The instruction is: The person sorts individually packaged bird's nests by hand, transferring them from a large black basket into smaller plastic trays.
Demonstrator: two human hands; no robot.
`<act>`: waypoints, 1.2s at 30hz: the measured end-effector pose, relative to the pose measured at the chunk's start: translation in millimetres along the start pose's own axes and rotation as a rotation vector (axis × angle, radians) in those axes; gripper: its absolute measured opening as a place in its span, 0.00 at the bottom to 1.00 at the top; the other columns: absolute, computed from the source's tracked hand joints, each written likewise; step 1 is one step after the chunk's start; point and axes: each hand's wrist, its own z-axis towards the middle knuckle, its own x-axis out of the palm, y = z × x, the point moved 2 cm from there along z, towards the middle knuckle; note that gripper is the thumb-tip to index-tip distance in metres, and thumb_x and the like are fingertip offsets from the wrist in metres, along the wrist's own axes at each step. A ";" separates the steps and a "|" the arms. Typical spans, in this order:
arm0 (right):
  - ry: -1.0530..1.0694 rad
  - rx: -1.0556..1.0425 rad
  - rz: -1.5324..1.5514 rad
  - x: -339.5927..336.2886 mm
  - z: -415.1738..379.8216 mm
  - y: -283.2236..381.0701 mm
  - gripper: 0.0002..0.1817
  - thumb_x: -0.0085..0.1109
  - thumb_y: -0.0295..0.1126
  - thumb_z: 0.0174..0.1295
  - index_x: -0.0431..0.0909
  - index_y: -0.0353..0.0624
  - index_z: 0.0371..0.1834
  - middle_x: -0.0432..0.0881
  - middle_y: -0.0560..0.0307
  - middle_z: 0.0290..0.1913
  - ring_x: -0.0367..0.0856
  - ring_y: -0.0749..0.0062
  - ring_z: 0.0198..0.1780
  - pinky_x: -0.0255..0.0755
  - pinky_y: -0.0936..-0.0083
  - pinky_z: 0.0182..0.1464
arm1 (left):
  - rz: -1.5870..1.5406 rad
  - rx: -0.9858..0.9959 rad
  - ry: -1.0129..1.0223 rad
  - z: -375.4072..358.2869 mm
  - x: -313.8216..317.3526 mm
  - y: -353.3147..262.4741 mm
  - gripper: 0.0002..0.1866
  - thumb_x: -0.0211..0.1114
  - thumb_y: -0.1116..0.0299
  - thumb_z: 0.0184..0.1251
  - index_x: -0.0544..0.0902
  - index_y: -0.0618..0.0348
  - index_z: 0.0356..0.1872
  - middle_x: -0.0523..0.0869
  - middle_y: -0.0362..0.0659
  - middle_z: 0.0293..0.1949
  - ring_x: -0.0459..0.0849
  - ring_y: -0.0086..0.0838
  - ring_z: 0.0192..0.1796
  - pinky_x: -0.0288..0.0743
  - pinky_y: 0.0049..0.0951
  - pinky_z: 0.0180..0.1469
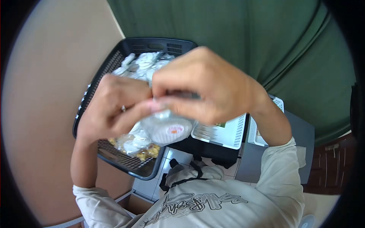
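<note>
Both hands, left hand (114,110) and right hand (205,89), pinch the top of a clear packet (167,129) (contents white, round) at centre frame, its neck unsealed, black basket (114,62) of packets at ten o'clock.

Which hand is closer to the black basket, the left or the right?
Left. The left hand lies directly over the black basket, covering its middle. The right hand is beside it, over the basket's right edge, and both hands pinch the clear packet.
</note>
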 end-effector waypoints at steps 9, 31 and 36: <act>0.180 0.118 0.151 -22.2 -97.1 -4.4 0.10 0.58 0.28 0.65 0.75 0.35 0.28 0.75 0.47 0.25 0.76 0.46 0.30 0.69 0.54 0.35 | -0.304 -0.015 0.401 34.3 70.6 -2.5 0.17 0.68 0.70 0.72 0.81 0.67 0.22 0.74 0.46 0.15 0.75 0.42 0.19 0.65 0.40 0.25; -0.193 0.490 0.043 -20.4 -215.1 3.6 0.16 0.76 0.30 0.58 0.75 0.40 0.40 0.80 0.55 0.37 0.84 0.58 0.39 0.78 0.61 0.42 | -0.429 -0.041 0.542 69.1 185.3 17.5 0.22 0.70 0.64 0.72 0.77 0.68 0.19 0.73 0.51 0.17 0.74 0.46 0.21 0.66 0.43 0.28; -0.150 0.468 0.158 -8.2 -227.3 6.7 0.08 0.64 0.16 0.57 0.76 0.36 0.37 0.85 0.47 0.47 0.85 0.61 0.33 0.78 0.71 0.33 | -0.483 -0.078 0.479 67.5 194.0 19.1 0.23 0.71 0.62 0.71 0.76 0.67 0.19 0.72 0.49 0.16 0.75 0.46 0.21 0.67 0.43 0.28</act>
